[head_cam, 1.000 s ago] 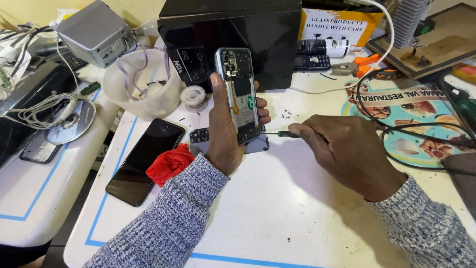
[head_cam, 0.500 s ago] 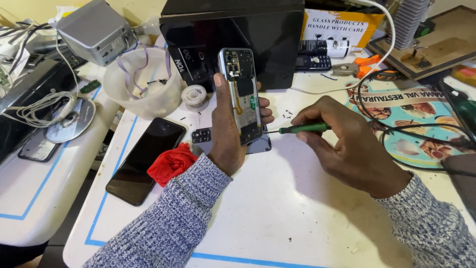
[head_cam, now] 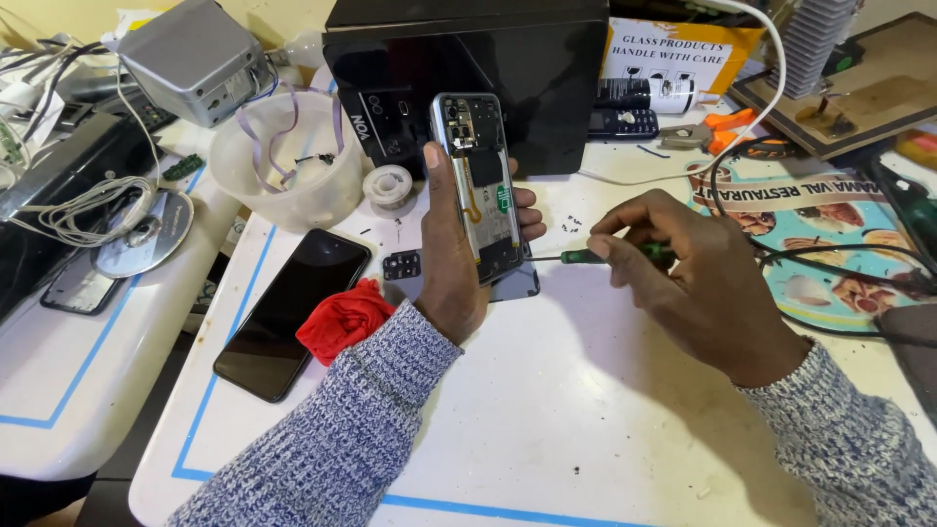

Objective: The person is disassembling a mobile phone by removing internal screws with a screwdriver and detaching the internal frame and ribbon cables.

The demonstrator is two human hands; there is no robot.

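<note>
We see a white desk point(head_cam: 586, 420) with a black box point(head_cam: 468, 68) at its rear. Our left hand point(head_cam: 454, 263) holds an opened phone point(head_cam: 478, 185) upright above the desk, fingers wrapped round its edges. Our right hand point(head_cam: 693, 278) has its fingers pinched on a green-handled screwdriver point(head_cam: 610, 255), the shaft lying level with its tip at the phone's lower right edge. A dark phone point(head_cam: 293, 312) lies flat to the left, just beside a red cloth point(head_cam: 344, 317).

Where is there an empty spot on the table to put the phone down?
The white table is bare between the two sleeves. It is crowded behind the opened phone: black box, tub, cables.
</note>
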